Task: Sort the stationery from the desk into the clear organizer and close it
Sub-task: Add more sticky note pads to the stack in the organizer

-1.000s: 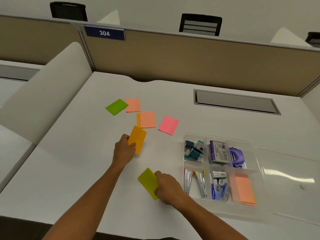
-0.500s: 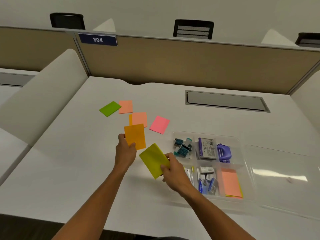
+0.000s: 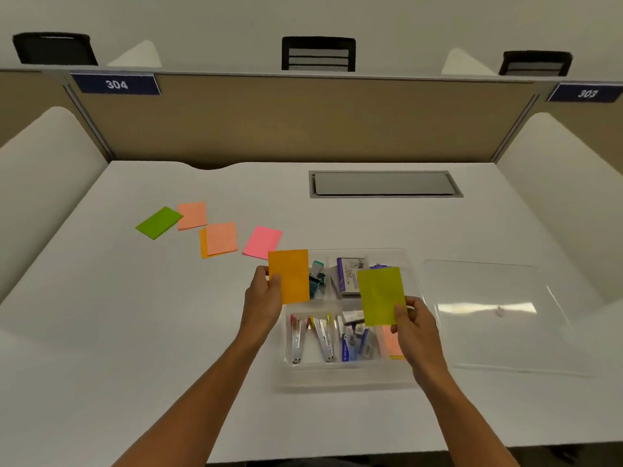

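Left hand (image 3: 264, 298) pinches orange note pad (image 3: 289, 276), right hand (image 3: 416, 326) pinches yellow-green note pad (image 3: 381, 295), both above clear organizer (image 3: 344, 374); lid (image 3: 499, 315) beside it on white worktop (image 3: 135, 332)

A blue plate (image 3: 116, 84) on the partition reads "304"; another blue plate (image 3: 586, 93) reads "303".

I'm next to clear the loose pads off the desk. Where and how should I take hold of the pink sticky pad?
Probably by its near right corner. The pink sticky pad lies flat on the desk, clear of the orange pads; that corner points toward the organizer. Come from the right, thumb on top, fingers under the edge.
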